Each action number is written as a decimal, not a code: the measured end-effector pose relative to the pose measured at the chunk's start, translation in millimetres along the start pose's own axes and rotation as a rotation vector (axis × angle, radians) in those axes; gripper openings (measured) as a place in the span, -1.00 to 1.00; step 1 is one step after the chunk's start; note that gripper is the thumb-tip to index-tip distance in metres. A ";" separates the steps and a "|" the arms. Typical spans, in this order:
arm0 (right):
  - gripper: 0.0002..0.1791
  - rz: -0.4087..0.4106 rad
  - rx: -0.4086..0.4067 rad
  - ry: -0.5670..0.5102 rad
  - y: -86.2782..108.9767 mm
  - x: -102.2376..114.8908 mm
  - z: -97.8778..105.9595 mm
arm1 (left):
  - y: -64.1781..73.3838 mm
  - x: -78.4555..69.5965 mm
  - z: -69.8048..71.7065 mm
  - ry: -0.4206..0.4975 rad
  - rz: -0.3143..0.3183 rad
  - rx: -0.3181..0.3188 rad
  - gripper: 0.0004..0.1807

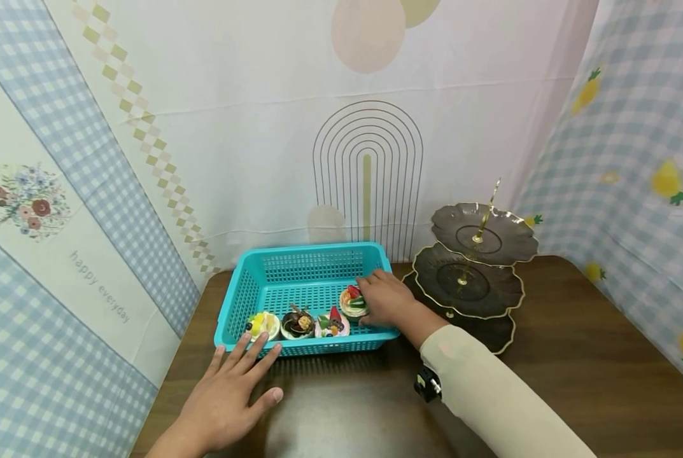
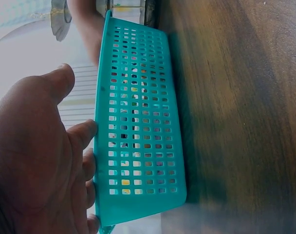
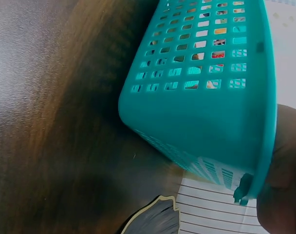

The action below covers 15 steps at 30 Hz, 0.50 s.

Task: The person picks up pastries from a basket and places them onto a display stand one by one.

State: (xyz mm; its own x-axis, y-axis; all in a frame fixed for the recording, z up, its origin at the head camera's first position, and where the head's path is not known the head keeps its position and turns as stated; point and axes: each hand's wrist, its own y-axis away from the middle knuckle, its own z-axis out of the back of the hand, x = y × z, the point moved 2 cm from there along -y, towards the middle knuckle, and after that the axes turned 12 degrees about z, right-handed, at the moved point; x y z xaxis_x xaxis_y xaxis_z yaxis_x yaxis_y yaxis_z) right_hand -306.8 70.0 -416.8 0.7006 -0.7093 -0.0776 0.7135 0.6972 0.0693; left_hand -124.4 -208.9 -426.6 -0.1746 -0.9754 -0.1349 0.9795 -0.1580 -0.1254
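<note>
From the head camera I see the turquoise basket (image 1: 312, 346) near the tabletop's (image 1: 599, 356) back-left corner, with the three-tier cake stand (image 1: 467, 286) to its right by the back edge. Inside, a yellow-topped cupcake (image 1: 264, 324), a chocolate cupcake (image 1: 298, 323) and a pink cupcake (image 1: 332, 324) line the near wall; the strawberry-topped cupcake (image 1: 352, 304) sits toward the right end. My right arm slants in from the tabletop's near side, and the right hand (image 1: 388, 302) bends over the near-right rim, fingers and thumb curled round that last cupcake. The left hand (image 1: 226, 391) is spread wide, palm down, fingertips at the near rim's left part. In the left wrist view those fingertips meet the rim, thumb held apart. In the right wrist view I get the basket's corner with the hand beyond its rim; its fingers are hidden, so I cannot tell the grip there.
</note>
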 end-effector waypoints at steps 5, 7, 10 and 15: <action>0.07 -0.037 0.059 0.085 -6.4 -3.1 -4.0 | -0.5 -0.4 -0.1 0.010 0.002 0.001 -0.28; 0.09 -0.057 0.081 0.108 -9.1 -4.6 -6.2 | -0.5 -0.3 -0.2 0.015 0.007 0.005 -0.28; 0.11 -0.084 0.098 0.125 -12.5 -6.0 -8.9 | -0.7 -0.2 -0.8 0.013 0.012 0.014 -0.28; 0.13 -0.127 0.116 0.133 -17.0 -7.3 -11.8 | -1.4 0.0 -1.6 -0.002 0.013 0.012 -0.27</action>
State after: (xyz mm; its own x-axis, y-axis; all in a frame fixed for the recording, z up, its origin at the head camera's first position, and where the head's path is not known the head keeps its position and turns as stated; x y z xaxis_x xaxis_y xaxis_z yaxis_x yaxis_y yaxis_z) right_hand -324.1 64.5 -429.1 0.6035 -0.7656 -0.2229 0.7974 0.5807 0.1642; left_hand -125.9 -208.5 -427.9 -0.1613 -0.9776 -0.1349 0.9829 -0.1467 -0.1117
